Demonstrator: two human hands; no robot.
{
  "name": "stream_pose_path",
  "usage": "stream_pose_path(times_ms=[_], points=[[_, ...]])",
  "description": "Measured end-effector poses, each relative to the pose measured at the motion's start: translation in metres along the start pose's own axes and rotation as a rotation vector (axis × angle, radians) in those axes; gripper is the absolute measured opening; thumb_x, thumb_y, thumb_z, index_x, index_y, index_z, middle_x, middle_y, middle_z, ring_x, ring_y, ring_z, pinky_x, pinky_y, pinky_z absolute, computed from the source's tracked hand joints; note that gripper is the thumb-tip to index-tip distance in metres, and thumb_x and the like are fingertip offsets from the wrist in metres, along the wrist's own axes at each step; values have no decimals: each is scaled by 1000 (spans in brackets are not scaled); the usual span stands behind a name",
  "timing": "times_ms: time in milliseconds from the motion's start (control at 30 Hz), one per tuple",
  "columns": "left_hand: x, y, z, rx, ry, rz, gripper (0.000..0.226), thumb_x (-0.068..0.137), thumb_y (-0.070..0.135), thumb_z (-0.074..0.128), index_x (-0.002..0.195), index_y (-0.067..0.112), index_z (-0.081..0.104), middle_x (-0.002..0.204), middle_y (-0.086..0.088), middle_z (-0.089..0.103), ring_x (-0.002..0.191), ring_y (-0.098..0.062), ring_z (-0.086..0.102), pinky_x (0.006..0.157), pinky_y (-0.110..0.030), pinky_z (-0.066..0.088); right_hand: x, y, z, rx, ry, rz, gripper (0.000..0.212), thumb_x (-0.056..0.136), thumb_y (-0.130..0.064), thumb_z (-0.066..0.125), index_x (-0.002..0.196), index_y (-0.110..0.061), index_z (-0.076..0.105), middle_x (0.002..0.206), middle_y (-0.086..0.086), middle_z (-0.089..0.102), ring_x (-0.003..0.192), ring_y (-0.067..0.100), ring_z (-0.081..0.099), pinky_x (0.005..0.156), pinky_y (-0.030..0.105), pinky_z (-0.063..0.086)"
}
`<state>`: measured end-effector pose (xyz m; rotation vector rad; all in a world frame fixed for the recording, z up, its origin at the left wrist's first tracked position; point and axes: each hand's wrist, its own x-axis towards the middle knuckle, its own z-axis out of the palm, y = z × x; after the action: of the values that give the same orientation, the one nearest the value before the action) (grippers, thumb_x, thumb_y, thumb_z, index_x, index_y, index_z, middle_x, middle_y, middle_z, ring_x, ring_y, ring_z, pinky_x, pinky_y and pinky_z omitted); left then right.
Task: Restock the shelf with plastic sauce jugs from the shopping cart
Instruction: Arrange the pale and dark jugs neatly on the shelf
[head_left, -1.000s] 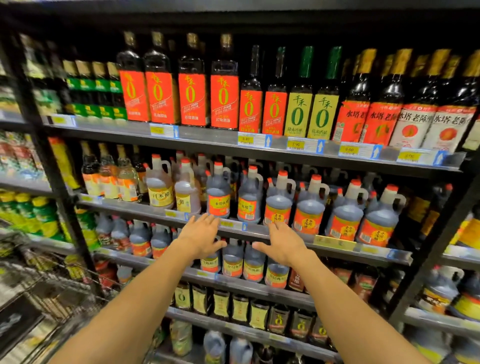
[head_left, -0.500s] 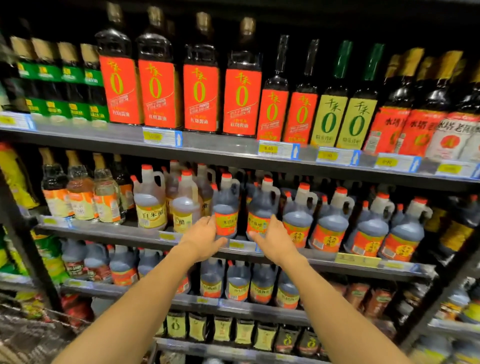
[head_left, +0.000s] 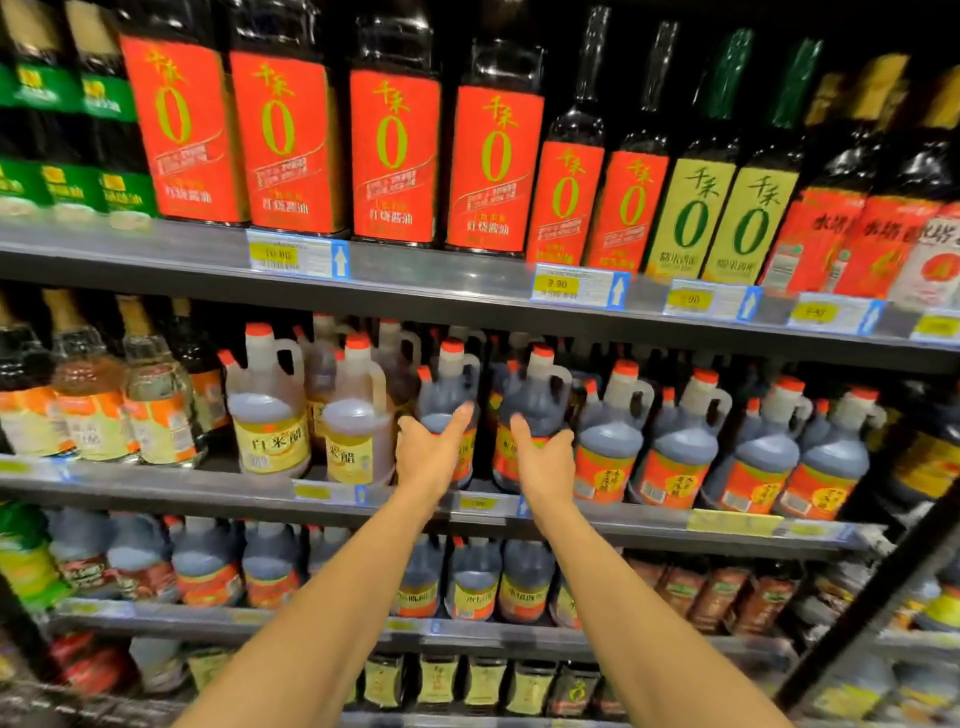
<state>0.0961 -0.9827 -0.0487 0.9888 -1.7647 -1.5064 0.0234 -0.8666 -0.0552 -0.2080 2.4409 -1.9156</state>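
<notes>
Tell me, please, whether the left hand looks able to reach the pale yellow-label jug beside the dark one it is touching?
Probably yes: the left hand rests on the dark jug, and the yellow-label jug stands right beside it at the shelf front, unobstructed.

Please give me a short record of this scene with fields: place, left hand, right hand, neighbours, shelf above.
place: supermarket shelf
left hand: on a dark plastic sauce jug with red cap
right hand: on the next dark red-capped jug
neighbours: pale vinegar jugs with yellow labels left; more dark jugs right
shelf above: tall bottles with red labels
</notes>
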Motion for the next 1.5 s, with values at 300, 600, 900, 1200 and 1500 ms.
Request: stream_pose_path(times_ms=[300,600,900,1200,1500], points=[[17,-6,9,-7,13,-10,121,48,86,69,131,0,50,134,-16,59,122,-36,58,100,-50,50,22,2,9,122,55,2,87,88,-61,68,146,-3,40,140,18,58,127,36,55,90,32,40],[29,-13,3,-6,-31,-27,108,65,73,78,140,1,47,138,-14,58,123,-32,57,87,-36,46,29,9,4,151,10,45,97,81,-68,71,150,-7,39,148,13,53,134,35,51,92,36,39],[29,-12,-9,-6,-114,0,105,67,68,80,141,3,44,123,-4,56,98,-20,54,63,-26,43,19,8,0,66,3,23,90,82,-69,68,143,-6,45,112,5,56,92,19,57,82,35,38],[24,-14,-13,-4,-135,20,104,60,75,76,136,8,50,128,-8,61,107,-24,60,78,-33,48,10,9,-13,89,-111,5,103,84,-66,69,158,-7,26,160,11,39,143,31,41,105,42,42],[15,-13,-16,-2,-166,30,119,50,83,68,142,11,45,132,-9,59,113,-28,61,93,-46,55,0,9,-24,96,-176,-27,101,87,-64,66,161,-13,20,164,7,32,147,29,38,110,42,39]])
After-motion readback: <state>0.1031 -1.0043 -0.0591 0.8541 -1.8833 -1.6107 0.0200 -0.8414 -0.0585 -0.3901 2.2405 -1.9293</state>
